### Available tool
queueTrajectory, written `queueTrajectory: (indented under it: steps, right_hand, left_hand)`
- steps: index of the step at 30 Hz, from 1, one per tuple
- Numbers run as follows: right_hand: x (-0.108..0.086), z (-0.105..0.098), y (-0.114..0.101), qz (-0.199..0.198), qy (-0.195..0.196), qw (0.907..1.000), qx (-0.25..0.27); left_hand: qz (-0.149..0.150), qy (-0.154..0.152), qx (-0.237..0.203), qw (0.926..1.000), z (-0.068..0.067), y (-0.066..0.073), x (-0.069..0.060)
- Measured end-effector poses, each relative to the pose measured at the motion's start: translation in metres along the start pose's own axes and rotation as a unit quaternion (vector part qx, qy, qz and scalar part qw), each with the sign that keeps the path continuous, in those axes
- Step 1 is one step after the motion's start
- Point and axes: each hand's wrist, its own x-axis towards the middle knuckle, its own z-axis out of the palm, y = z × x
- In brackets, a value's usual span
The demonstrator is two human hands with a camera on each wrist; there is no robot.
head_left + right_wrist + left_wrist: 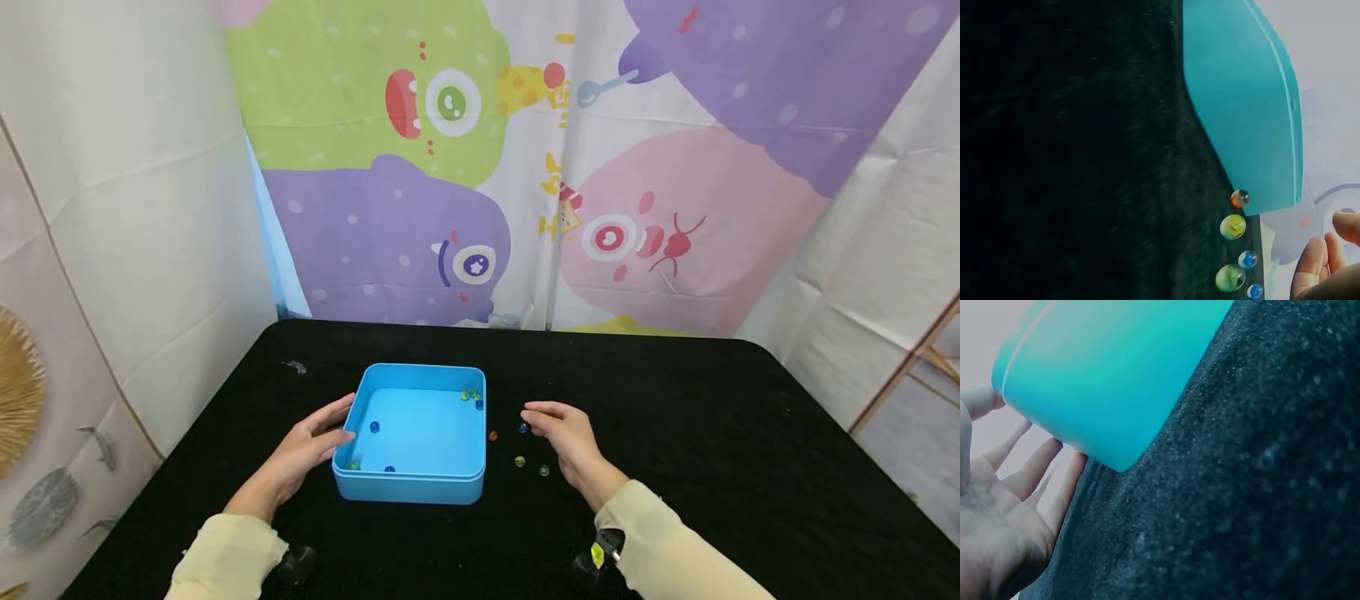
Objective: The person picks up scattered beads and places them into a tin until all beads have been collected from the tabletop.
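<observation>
On the black-covered counter (675, 508) sits an open-topped blue plastic box (408, 490), upright, with glass marbles lying in it. In its far right corner is a small cluster of yellow-green marbles (465, 396) beside 1 blue marble (480, 405); along its left side lie another blue marble (374, 427) and, at the near left corner, a greenish marble (355, 465). Near the front wall sits 1 more blue.

Outside, to the right of the box, 5 marbles rest on the cloth: an orange marble (1240, 199) just beside the wall, a yellow marble (1233, 227), a green marble (1230, 278) and 2 blue, 1 of them shown only in the right wrist view.

At the box's left side, the left hand (300, 450) touches wall and rim, fingers nearly straight, its grip slack. Over the loose marbles, the right hand (572, 442) has its fingers gently bent, thumb apart from them; its grip looks released, with nothing visible in it. Behind, a cartoon-monster curtain (540, 250) hangs past the counter's far edge.
</observation>
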Motion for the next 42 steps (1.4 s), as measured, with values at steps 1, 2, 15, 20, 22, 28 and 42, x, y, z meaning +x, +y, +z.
queueTrajectory:
  steps: [1,2,15,20,22,28,42]
  right_hand:
    - [-0.001,-0.002,0.002,-0.001,-0.001,1.0000,-0.001]
    - [-0.002,-0.004,0.003,0.000,-0.002,1.0000,-0.001]
    - [-0.019,-0.024,0.018,0.041,-0.039,0.9962,-0.066]
    - [-0.022,-0.031,0.025,0.053,-0.080,0.9908,-0.096]
    - [-0.022,-0.034,0.026,0.050,-0.096,0.9883,-0.108]
    - [-0.023,-0.039,0.026,0.025,-0.156,0.9749,-0.157]
    - [-0.018,-0.038,0.025,0.013,-0.151,0.9678,-0.201]
  left_hand:
    - [0.000,0.000,0.000,1.0000,0.000,0.000,0.000]
    - [0.000,0.000,0.000,1.0000,0.000,0.000,0.000]
    - [0.000,0.004,0.006,1.0000,0.000,-0.001,-0.001]
    - [-0.003,0.005,0.006,1.0000,0.000,0.000,0.000]
    - [-0.004,0.004,0.005,1.0000,0.000,0.000,0.001]
    - [-0.007,0.000,0.002,1.0000,-0.001,0.000,0.001]
    - [-0.004,-0.001,0.001,1.0000,-0.001,-0.002,0.001]
